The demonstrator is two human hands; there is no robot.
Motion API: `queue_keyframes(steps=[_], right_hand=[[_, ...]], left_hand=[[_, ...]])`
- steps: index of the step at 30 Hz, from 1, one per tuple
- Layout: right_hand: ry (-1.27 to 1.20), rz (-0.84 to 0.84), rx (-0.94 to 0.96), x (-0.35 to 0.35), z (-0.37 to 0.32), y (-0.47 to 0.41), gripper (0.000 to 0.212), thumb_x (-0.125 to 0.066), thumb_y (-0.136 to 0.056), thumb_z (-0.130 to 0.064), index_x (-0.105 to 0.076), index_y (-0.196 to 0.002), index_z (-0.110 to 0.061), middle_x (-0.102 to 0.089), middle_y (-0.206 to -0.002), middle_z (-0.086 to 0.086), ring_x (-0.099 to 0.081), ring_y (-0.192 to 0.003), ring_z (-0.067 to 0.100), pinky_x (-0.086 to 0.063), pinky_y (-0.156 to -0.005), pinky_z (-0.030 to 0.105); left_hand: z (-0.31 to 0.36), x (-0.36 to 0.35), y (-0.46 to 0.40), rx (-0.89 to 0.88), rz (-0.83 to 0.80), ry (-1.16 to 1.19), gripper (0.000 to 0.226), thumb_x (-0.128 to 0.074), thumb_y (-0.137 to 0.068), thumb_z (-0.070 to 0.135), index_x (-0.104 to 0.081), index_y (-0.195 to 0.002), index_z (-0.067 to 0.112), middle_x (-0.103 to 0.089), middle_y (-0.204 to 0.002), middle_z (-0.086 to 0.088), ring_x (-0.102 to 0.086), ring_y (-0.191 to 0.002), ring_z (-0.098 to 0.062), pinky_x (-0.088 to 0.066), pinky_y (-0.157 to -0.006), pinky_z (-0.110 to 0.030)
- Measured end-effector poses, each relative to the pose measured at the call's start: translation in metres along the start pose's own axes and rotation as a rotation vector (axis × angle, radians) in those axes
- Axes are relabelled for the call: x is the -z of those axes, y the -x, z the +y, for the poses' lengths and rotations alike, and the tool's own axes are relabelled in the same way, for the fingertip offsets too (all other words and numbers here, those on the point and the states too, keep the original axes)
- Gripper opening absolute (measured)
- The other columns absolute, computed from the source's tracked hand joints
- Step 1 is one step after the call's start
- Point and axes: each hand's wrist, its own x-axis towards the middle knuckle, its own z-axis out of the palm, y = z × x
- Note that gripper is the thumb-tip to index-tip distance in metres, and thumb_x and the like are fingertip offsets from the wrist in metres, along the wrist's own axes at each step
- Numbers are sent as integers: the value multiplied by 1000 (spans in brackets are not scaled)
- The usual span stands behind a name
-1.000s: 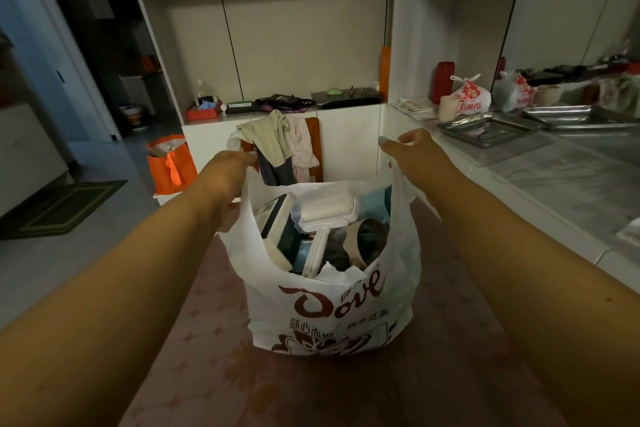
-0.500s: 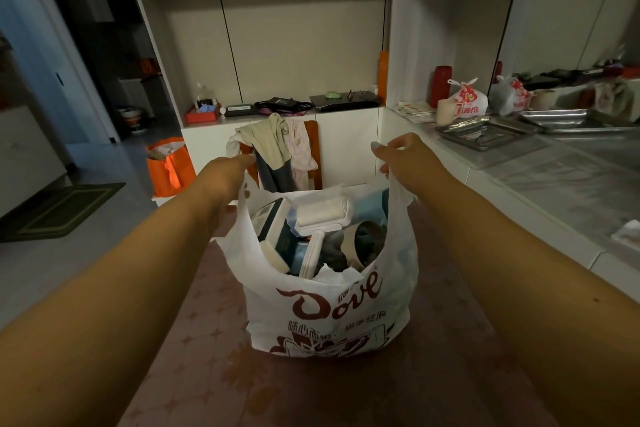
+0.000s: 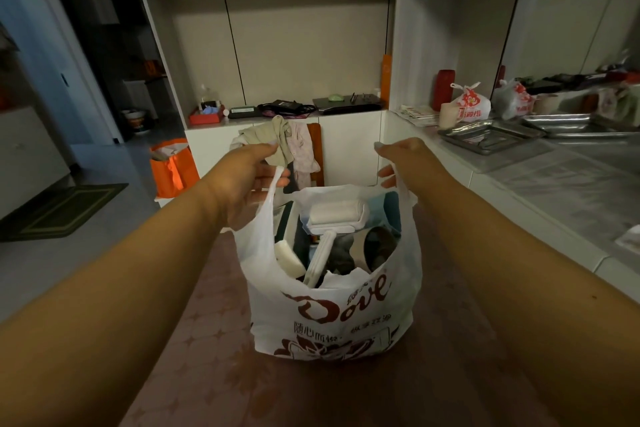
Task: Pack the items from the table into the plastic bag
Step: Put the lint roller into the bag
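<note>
White cabinets and a long grey counter point(image 3: 554, 191) framed the dim kitchen, and on the reddish patterned table point(image 3: 207, 340) stood the plastic bag point(image 3: 332, 315), upright and open-mouthed between the person's outstretched arms. Its two handles rose to the hands: the left hand point(image 3: 247, 180) had its fingers curled round the left loop, the right hand point(image 3: 408, 163) gripped the right one. Inside, a white lint roller point(image 3: 336, 218) lay on top of the packed items.

The plastic bag point(image 3: 332, 315) stood on the table point(image 3: 194, 374), between both hands; a lint roller point(image 3: 334, 218) lay inside it, a chair point(image 3: 313, 149) behind
</note>
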Motion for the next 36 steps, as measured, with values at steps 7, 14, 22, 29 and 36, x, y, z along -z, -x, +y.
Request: queue_keyframes(steps=[7,14,22,29,36], right_hand=[[71,44,-27,-4,5,0,58,-51,-91,-50,-37,-134,-14,-57,-126,12,-59,-99,22,-44,-75,30],[134,100,-31,-5,9,-8,60,-51,-88,-54,-38,-132,-15,-53,-130,10,-54,-111,27,-40,-76,33],[152,112,3,-6,11,-10,58,-51,-89,-53,-39,-131,-14,-52,-129,10,-53,-111,27,-40,-78,33],[173,118,27,-5,10,-9,57,-50,-89,-52,-41,-130,-13,-52,-129,10,-53,-109,25,-40,-78,32],[158,139,53,1,11,-4,56,-50,-90,-52,-39,-131,-15,-50,-130,8,-48,-100,20,-39,-78,33]], left_hand=[[-7,6,4,49,94,-80,41,-53,-89,48,-52,-121,22,-64,-108,-9,-62,-92,-24,-41,-58,-31],[-14,15,-1,111,170,-92,50,-54,-89,49,-46,-129,21,-55,-124,-10,-57,-96,-29,-40,-82,-43],[-15,22,-11,94,198,-217,56,-51,-89,52,-40,-135,23,-48,-139,-9,-51,-117,-35,-42,-95,-49],[-15,18,-14,82,231,-270,55,-50,-90,50,-40,-135,21,-48,-139,-11,-51,-118,-35,-43,-93,-47],[-14,20,-13,59,254,-291,58,-50,-89,52,-38,-137,21,-45,-142,-11,-47,-123,-36,-41,-98,-50]])
